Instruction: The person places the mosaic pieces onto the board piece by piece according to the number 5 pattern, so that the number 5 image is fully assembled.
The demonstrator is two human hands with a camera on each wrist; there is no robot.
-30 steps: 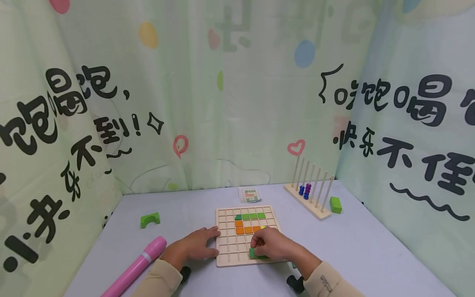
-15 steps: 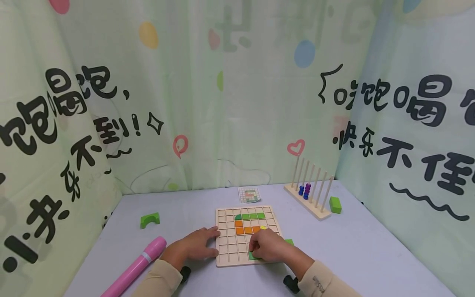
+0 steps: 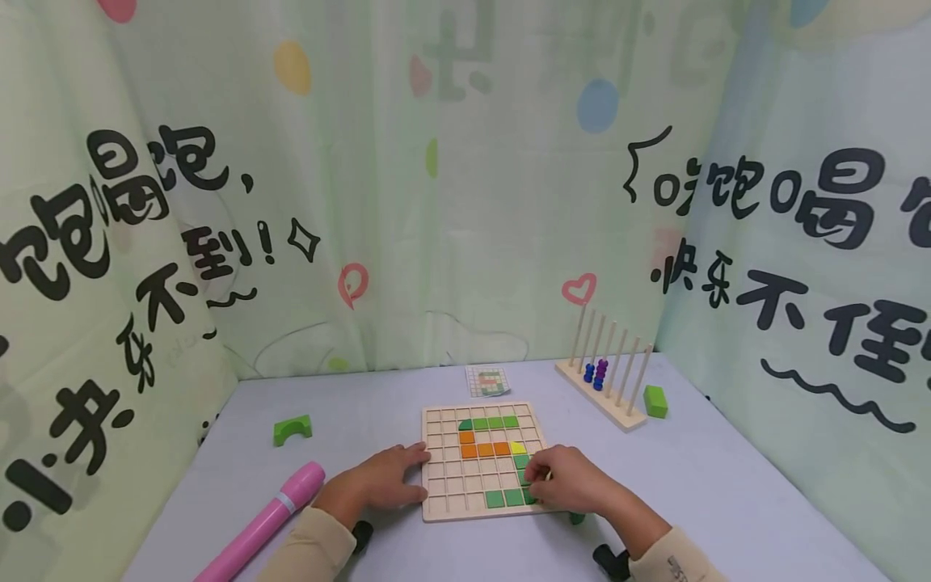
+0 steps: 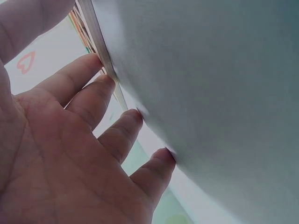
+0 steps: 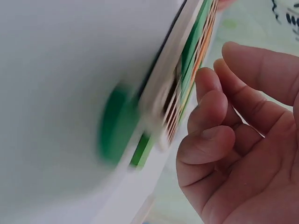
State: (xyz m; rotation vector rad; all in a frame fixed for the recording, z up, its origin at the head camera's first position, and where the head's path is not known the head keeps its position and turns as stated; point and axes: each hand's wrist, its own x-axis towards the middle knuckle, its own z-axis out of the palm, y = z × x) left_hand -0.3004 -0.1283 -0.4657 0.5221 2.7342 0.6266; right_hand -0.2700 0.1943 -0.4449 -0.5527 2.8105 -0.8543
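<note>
A wooden grid board (image 3: 444, 485) lies on the table with coloured tiles in its cells. Its left edge is touched by the spread fingertips of my left hand (image 3: 385, 478), also plain in the left wrist view. Over the board's lower right edge is my right hand (image 3: 570, 481), partly covering green tiles there. In the right wrist view the right hand (image 5: 243, 135) has loosely bent fingers and nothing between thumb and fingertips. Green tiles (image 3: 514, 497) sit along the bottom row. Orange tiles (image 3: 485, 450) and a yellow tile (image 3: 517, 447) lie higher up.
A dark green piece (image 3: 576, 518) lies by the board's lower right corner. Behind the board is a printed pattern card (image 3: 488, 381). A peg rack (image 3: 604, 396) with beads and a green block (image 3: 655, 401) stand back right. Left are a green arch block (image 3: 292, 430) and a pink tube (image 3: 262, 521).
My right hand has shifted right from the bottom row toward the board's right edge, uncovering green tiles and the yellow tile. The left hand has stayed at the left edge.
</note>
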